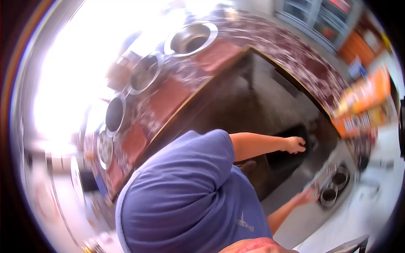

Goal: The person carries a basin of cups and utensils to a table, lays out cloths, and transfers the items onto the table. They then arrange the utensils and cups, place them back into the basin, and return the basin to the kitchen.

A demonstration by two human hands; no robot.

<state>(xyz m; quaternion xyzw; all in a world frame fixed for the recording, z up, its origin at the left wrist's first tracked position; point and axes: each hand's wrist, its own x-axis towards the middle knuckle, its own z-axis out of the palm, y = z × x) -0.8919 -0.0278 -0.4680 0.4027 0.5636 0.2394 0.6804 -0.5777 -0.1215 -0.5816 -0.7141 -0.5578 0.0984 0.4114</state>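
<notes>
Fingers of my left hand curl half closed above a black, box-like thing; whether they grip anything, I cannot tell. My right hand, too blurred to read its hold or opening, is just beside two dark, pale-rimmed rounds in a grey slab. Beyond the floor, a marbled red table carries four round vessels, four reddish squares and, near one end, orange packaging; farther off stands one glass-fronted cabinet
</notes>
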